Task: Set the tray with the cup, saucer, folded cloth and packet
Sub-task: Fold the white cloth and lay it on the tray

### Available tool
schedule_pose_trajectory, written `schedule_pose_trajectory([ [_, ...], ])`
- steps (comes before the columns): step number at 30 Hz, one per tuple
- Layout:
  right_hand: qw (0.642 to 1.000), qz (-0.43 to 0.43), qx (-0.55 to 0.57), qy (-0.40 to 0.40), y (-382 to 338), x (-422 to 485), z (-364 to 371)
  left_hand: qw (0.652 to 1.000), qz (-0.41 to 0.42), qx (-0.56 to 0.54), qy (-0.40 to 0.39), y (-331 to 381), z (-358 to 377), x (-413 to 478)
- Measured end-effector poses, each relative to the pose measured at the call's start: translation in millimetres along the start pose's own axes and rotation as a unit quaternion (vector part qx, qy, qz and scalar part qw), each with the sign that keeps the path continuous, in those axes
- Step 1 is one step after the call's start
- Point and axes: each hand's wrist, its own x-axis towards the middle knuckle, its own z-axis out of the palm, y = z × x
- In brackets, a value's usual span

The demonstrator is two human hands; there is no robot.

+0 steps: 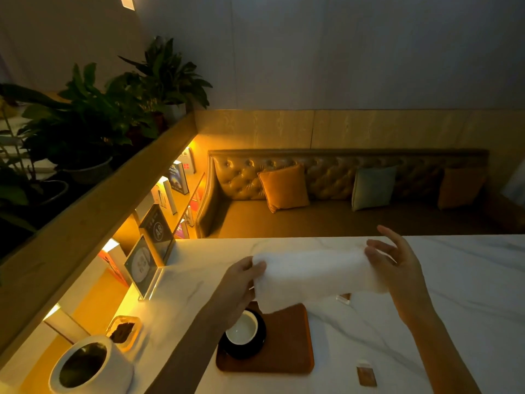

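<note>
White soft cloth (312,277) stretched above brown rectangular tray (289,336); left hand (241,280) and right hand (397,268) pinch its ends. White cup (241,328) on black saucer (257,349), on tray.

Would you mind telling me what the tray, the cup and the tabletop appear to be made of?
Tray: probably wood or leather-look board, matte reddish brown, rounded corners. Cup: likely glazed ceramic, white with a soft sheen. Tabletop: marble or marble-look, pale with grey veins, smooth.
</note>
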Motion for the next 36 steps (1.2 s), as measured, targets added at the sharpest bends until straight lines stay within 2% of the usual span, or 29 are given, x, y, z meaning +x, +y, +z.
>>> schedule_pose_trajectory([
  [3,0.997,0.065,-0.003,-0.033,16.3,2.9,3.0,0.988,0.091,0.107,0.071,-4.4,6.2,6.3],
  [6,0.994,0.084,-0.026,-0.063,32.1,-2.2,12.2,0.956,0.160,0.206,0.135,-8.0,3.2,11.3],
  [9,0.995,0.094,-0.010,-0.039,37.8,-8.8,24.1,0.932,0.177,0.261,0.181,-8.3,5.3,10.1],
  [14,0.998,0.031,0.038,0.028,26.1,-33.5,61.8,0.930,0.179,0.230,0.226,-18.0,19.4,13.2],
  [17,0.997,-0.023,0.071,0.027,11.5,-57.2,92.9,0.931,0.193,0.215,0.223,-20.0,34.8,13.2],
  [21,0.996,-0.051,0.076,0.017,-1.0,-79.1,121.1,0.925,0.215,0.205,0.235,-18.9,47.7,10.6],
  [24,0.994,-0.083,0.064,0.021,-4.7,-89.8,132.8,0.937,0.219,0.181,0.202,-20.0,54.3,5.1],
  [33,0.993,-0.063,0.080,0.058,-1.5,-91.8,139.0,0.955,0.216,0.115,0.170,-18.0,56.7,-8.9],
  [36,0.994,-0.060,0.082,0.035,-1.7,-92.9,143.3,0.949,0.228,0.129,0.174,-15.0,60.8,-15.9],
])
